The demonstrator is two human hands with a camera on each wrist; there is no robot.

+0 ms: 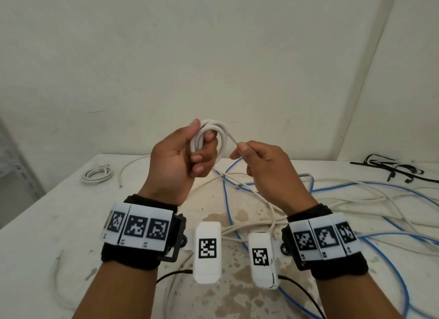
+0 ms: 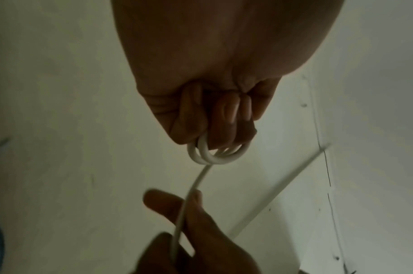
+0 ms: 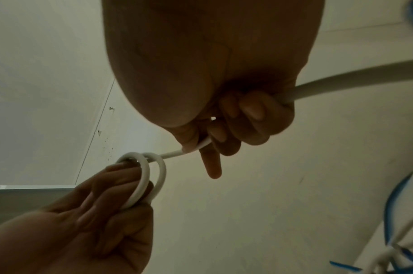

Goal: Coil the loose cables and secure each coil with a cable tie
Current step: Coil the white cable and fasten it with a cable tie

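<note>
My left hand [image 1: 190,147] is raised above the table and grips a small coil of white cable [image 1: 215,128], fingers curled through its loops. The same coil [image 2: 215,157] hangs below the fingertips in the left wrist view, and in the right wrist view its loops [image 3: 151,178] wrap the left fingers. My right hand [image 1: 251,157] pinches the cable's free run [image 1: 234,140] between thumb and forefinger just right of the coil. That strand [image 3: 175,153] passes through the right fist and trails off to the right.
A stained white table [image 1: 47,223] holds a tangle of blue cable [image 1: 356,188] and white cable [image 1: 344,199] at the right. A finished white coil [image 1: 97,173] lies at the back left. Black cable ties [image 1: 389,167] lie at the back right.
</note>
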